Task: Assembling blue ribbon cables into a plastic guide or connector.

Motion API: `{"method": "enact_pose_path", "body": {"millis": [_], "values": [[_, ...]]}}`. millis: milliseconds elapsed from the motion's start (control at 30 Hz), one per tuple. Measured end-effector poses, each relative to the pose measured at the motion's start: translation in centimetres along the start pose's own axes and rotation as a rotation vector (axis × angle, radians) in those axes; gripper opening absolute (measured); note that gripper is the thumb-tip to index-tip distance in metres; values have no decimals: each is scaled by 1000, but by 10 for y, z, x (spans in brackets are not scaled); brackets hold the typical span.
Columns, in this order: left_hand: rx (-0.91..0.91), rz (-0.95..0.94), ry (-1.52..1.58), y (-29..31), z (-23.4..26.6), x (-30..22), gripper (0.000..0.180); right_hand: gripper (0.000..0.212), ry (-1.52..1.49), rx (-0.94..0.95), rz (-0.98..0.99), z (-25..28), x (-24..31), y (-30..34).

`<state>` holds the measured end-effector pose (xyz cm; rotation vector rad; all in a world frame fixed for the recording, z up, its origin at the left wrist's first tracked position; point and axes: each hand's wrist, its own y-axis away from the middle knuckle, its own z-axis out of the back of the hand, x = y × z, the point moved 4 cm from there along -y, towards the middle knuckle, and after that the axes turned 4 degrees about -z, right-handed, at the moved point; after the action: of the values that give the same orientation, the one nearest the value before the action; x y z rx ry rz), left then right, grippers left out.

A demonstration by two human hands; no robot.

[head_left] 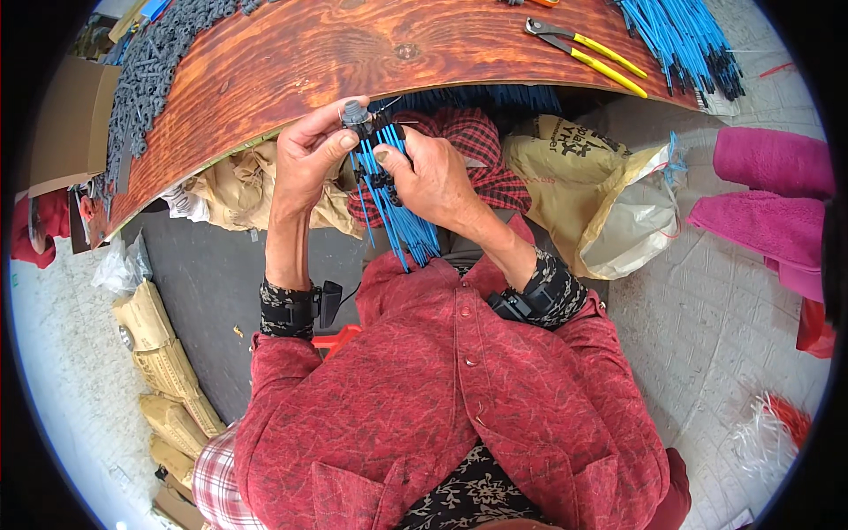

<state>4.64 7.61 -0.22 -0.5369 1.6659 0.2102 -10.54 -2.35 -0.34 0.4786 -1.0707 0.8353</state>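
In front of my lap, my left hand (309, 159) pinches a small grey plastic fitting (355, 113) between thumb and fingers. My right hand (433, 177) is closed around a bundle of thin blue tubes (408, 231) with black end pieces. The bundle hangs down onto my lap, its upper black ends close beside the grey fitting. Whether a tube sits inside the fitting is too small to make out. Both hands are just off the near edge of the wooden table (291, 62).
Pliers with yellow handles (605, 66) lie on the table, near a heap of blue tubes (685, 44). Grey fittings (155, 75) pile up at the left by a cardboard box (71, 124). An open woven sack (574, 185) stands right, past it magenta towels (768, 194).
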Motion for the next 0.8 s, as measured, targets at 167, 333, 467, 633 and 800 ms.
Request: {"method": "enact_pose_path", "body": {"millis": [167,333,467,633,800], "values": [[4,-21,42,4,4,1,48,32,-29,68,-31,-1,-1,0],[-5,-33,60,5,4,3,49,31,-30,41,-44,-2,2,3],[3,-43,30,1,1,1,48,30,-58,25,-33,0,-2,-1],[42,1,45,-3,3,0,49,30,-36,20,-13,3,0,-1],[57,126,78,-9,0,10,53,22,-82,81,-5,7,-13,5]]}}
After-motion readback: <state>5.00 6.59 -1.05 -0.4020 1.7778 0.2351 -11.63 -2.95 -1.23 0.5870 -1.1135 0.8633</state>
